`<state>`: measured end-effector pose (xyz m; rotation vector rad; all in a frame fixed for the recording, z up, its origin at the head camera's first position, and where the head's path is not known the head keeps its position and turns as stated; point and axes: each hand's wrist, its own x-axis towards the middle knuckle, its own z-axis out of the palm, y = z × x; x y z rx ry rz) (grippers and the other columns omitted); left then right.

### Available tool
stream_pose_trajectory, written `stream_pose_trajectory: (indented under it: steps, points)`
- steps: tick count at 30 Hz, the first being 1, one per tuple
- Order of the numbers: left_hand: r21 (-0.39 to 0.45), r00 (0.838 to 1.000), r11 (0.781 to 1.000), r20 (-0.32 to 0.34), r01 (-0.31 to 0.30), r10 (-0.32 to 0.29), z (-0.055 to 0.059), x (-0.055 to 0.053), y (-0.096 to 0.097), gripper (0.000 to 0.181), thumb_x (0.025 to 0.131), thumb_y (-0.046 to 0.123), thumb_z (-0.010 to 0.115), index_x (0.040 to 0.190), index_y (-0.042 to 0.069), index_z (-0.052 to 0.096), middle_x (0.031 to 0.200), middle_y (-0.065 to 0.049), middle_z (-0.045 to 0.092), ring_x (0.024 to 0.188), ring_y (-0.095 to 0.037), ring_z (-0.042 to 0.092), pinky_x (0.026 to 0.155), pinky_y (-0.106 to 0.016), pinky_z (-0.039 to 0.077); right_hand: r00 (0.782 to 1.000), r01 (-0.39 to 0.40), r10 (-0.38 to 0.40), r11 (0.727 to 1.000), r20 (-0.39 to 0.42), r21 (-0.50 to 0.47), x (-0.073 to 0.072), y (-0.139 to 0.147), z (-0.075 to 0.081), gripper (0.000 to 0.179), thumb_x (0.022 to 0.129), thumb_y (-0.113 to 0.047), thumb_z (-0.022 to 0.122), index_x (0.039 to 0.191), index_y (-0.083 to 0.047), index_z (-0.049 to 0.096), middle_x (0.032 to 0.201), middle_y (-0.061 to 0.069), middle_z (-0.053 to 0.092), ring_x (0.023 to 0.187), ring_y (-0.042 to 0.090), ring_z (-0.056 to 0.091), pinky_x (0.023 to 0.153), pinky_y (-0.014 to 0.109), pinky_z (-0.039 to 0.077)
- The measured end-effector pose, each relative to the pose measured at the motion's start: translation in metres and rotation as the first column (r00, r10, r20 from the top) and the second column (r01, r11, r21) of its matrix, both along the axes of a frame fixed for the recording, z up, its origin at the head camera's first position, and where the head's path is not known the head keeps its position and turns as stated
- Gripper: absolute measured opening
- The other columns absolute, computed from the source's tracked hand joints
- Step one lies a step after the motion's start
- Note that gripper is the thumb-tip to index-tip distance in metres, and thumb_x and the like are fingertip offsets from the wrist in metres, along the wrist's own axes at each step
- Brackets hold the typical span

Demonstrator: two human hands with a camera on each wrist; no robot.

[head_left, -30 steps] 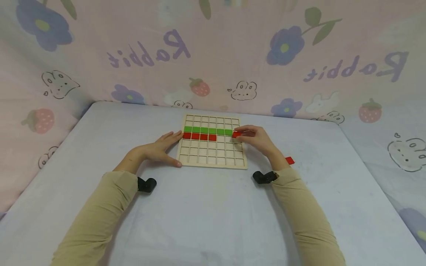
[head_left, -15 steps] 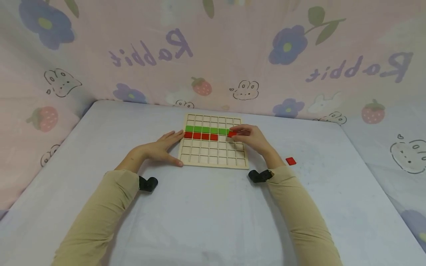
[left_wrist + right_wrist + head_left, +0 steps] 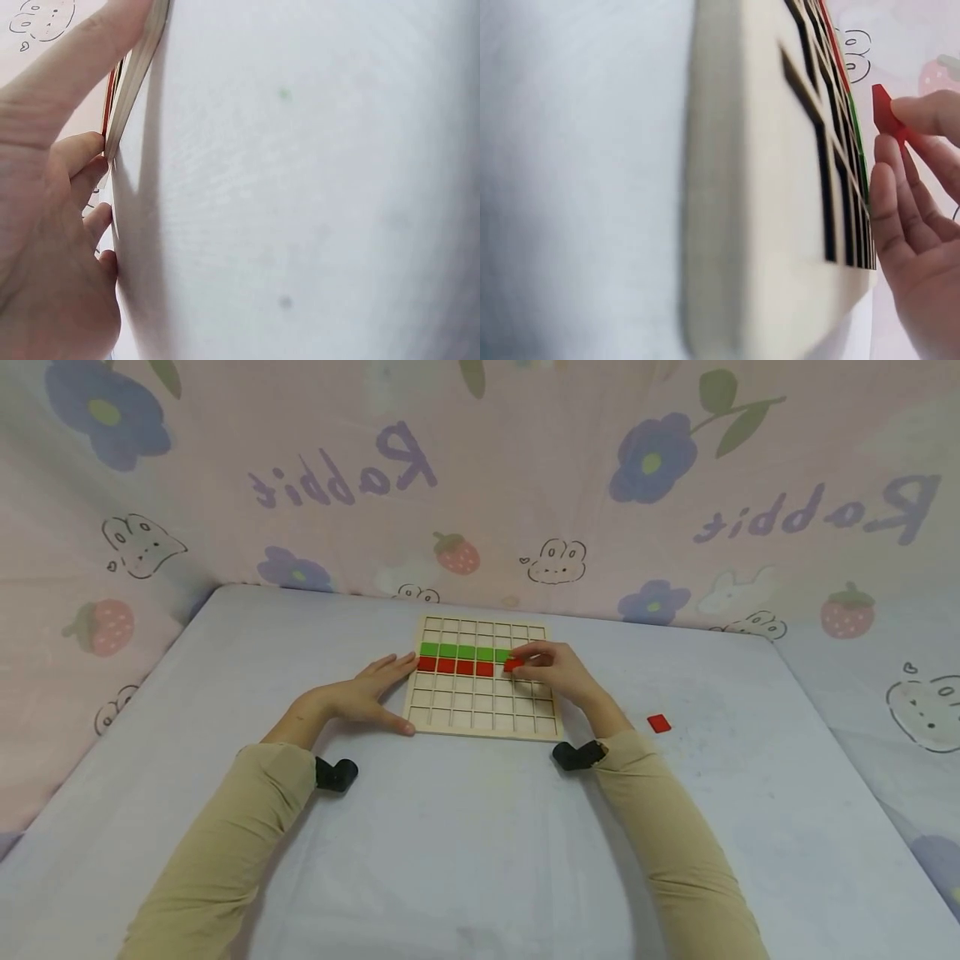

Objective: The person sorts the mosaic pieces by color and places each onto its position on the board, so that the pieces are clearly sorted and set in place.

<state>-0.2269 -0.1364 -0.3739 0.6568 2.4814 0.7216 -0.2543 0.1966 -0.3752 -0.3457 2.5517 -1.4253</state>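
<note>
A wooden grid board (image 3: pixel 450 724) lies on the table, with a row of green tiles (image 3: pixel 466 652) and, just below it, a row of red tiles (image 3: pixel 446 667) starting from the left. My left hand (image 3: pixel 354 697) rests along the board's left edge, fingers spread and straight, thumb near the lower left corner. Between thumb and fingertips, my right hand (image 3: pixel 558 670) pinches a red tile (image 3: pixel 885 112), held close over the board to the right of the red row. That hand covers the right end of the green row in the head view.
One loose red tile (image 3: pixel 659 723) lies on the white table (image 3: pixel 465 843) to the right of the board. A black wrist camera (image 3: pixel 336 774) sits at the left cuff and another at the right. A printed cloth (image 3: pixel 480 485) hangs behind the table.
My right hand has moved left across the board with the red tile, from the right edge toward the red row. The left hand stays in place at the board.
</note>
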Motion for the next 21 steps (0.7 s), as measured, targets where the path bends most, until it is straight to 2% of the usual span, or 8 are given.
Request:
stream_pose_trajectory:
  steps: [5, 12, 21]
  points:
    - [0.003, 1.0, 1.0, 0.002, 0.0, 0.0, -0.001, -0.001, 0.0, 0.114, 0.074, 0.048, 0.079, 0.156, 0.016, 0.007, 0.163, 0.0, -0.005, 0.148, -0.03, -0.014, 0.115, -0.063, -0.001, 1.0, -0.001, 0.001, 0.999, 0.003, 0.049, -0.002, -0.003, -0.002, 0.033, 0.088, -0.016, 0.069, 0.12, -0.008, 0.066, 0.117, 0.011, 0.064, 0.094, 0.02, 0.06, 0.073, 0.025, 0.047]
    - [0.012, 1.0, 1.0, -0.011, 0.014, -0.014, -0.003, -0.001, -0.001, 0.113, 0.074, 0.047, 0.079, 0.156, 0.015, 0.008, 0.163, 0.0, -0.004, 0.148, -0.03, -0.014, 0.115, -0.062, -0.002, 0.999, -0.021, 0.025, 0.993, -0.035, 0.112, -0.001, -0.008, -0.001, 0.031, 0.088, -0.017, 0.069, 0.118, -0.01, 0.068, 0.108, 0.009, 0.065, 0.089, 0.02, 0.059, 0.069, 0.026, 0.046]
    - [0.012, 1.0, 1.0, -0.011, 0.015, -0.015, -0.001, 0.0, -0.001, 0.113, 0.074, 0.047, 0.079, 0.156, 0.014, 0.008, 0.163, 0.0, -0.005, 0.148, -0.03, -0.014, 0.115, -0.063, -0.001, 0.997, -0.044, 0.051, 0.991, -0.052, 0.125, -0.002, -0.011, -0.001, 0.03, 0.088, -0.014, 0.068, 0.118, -0.008, 0.068, 0.114, 0.012, 0.065, 0.092, 0.023, 0.06, 0.071, 0.026, 0.047]
